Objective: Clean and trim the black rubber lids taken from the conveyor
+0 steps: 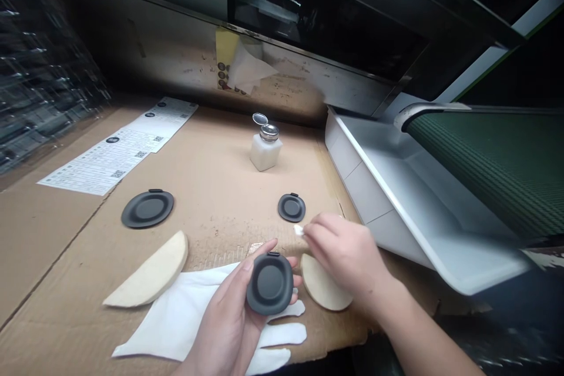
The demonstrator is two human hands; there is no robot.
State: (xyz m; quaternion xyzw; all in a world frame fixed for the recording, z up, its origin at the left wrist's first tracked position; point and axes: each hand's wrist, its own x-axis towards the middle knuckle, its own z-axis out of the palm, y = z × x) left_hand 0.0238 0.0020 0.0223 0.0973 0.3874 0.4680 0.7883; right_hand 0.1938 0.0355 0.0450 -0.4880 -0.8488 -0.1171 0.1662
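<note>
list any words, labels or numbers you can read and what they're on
None legible.
Printed sheets on the cardboard: text rows, round logos, QR codes, all too small and blurred.
Yellow sticker on the back wall: dark dots, no readable words.
Dark lid in the left hand: no marking visible.
White wad in the right hand: blank.

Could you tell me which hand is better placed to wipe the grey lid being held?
Probably the right hand: it pinches a small white wad near the grey lid, which the left hand grips.
</note>
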